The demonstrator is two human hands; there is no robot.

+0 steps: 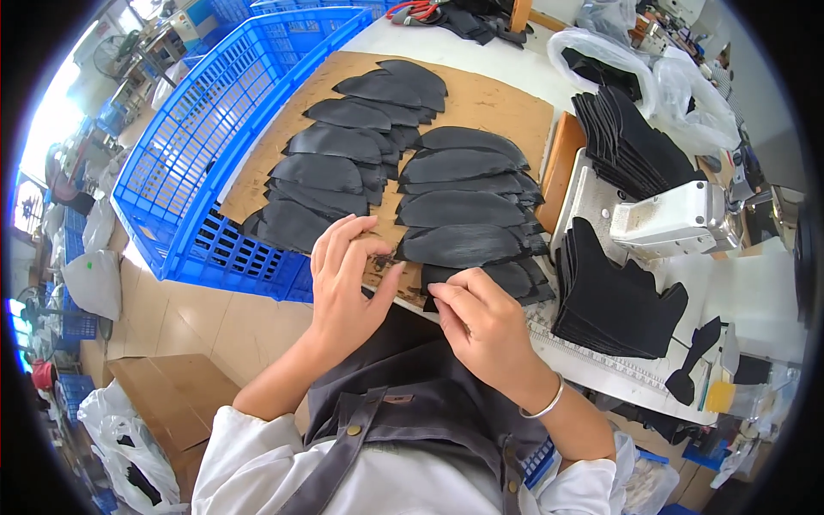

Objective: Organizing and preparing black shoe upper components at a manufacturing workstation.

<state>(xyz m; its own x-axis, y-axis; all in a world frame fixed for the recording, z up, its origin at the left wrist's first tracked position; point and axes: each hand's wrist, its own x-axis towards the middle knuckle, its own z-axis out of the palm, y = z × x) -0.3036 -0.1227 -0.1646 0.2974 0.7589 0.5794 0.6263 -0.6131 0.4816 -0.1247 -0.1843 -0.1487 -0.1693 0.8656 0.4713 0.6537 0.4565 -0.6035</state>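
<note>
On a brown cardboard sheet (506,94) lie two columns of thin, curved black pieces, overlapping like scales. My left hand (348,279) is by the near end of the left column (322,172), fingers apart, with nothing seen in it. At the near end of the right column (463,210), my right hand (487,326) has thumb and forefinger pinched at the edge of a black piece (436,276). That piece is partly hidden by the fingers and lies close to the sheet's near edge.
A blue plastic crate (184,154) stands at the left against the table. To the right are a white sewing machine (669,219), a near stack of black cut pieces (614,300) and a far stack (631,146). Red-handled scissors (416,10) lie at the back. A cardboard box (176,395) sits on the floor.
</note>
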